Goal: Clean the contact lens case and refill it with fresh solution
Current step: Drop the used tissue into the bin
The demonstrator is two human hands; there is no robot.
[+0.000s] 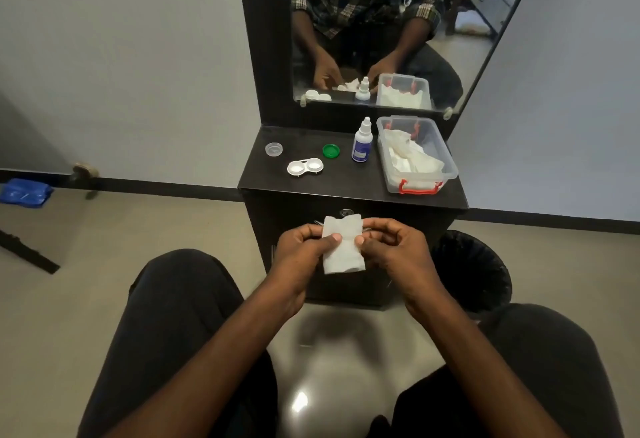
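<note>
The white twin-well plastic contact lens case is lying uncapped on the dark surface, between the clear round cap and green round cap. The left hand and right hand are each pinching one white folded tissue closed between thumb and fingers. Recommended: be folding it to a firm corner for wiping each well.

Soft daylight, floor glare, wide-angle edge bending.

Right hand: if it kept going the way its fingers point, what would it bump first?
The right hand points left across the tissue, so probably the left hand; depth is unclear.
</note>
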